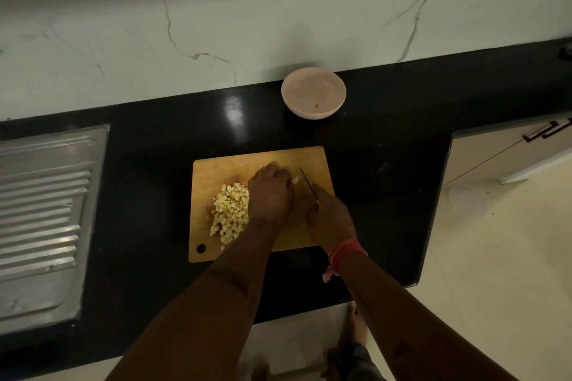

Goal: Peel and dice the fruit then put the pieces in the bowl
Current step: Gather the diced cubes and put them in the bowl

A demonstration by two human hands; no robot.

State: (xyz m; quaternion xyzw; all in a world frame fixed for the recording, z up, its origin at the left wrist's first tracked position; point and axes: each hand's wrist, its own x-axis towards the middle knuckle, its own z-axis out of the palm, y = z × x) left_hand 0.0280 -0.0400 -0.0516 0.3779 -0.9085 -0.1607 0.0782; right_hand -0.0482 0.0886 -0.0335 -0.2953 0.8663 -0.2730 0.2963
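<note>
Pink bowl (313,93), one speck inside

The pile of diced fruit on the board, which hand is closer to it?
Left. The left hand sits right against the pile, at its right edge. The right hand, gripping the knife, is farther right, beyond the left hand.

No text, label, brand, number or sign can be read anywhere in the view; the surfaces that show carry no lettering that can be made out.
</note>
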